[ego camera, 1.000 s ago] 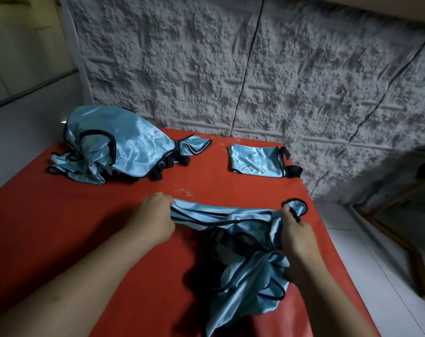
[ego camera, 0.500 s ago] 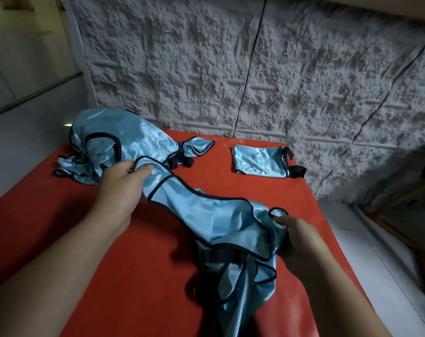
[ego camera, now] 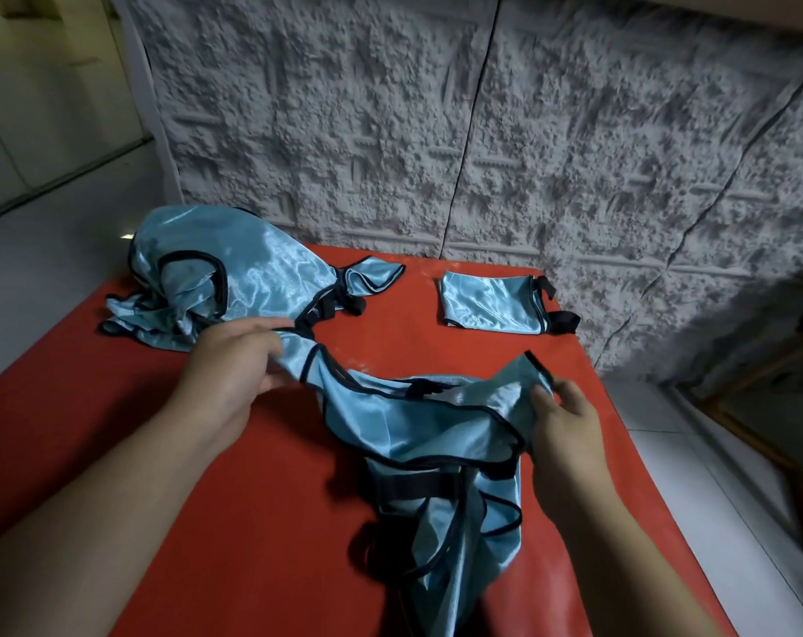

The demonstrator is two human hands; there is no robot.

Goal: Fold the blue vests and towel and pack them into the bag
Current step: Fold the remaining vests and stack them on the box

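A blue vest point(ego camera: 441, 434) with black trim hangs over the near edge of the red table point(ego camera: 115, 406), its upper edge stretched between two hands. The right hand point(ego camera: 567, 422) pinches one corner in its fingers; the left hand point(ego camera: 234, 365) grips the other end, fingers curled round the fabric. Farther back left lies a crumpled heap of blue vests point(ego camera: 216, 287), perhaps more than one. Back right rests a small folded vest point(ego camera: 491, 303), against the grey textured wall point(ego camera: 482, 131).

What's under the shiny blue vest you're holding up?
Under the held vest is the red table cover, in shadow. The left hand and right hand grip its ends. Anything beneath its drooping lower part is covered.
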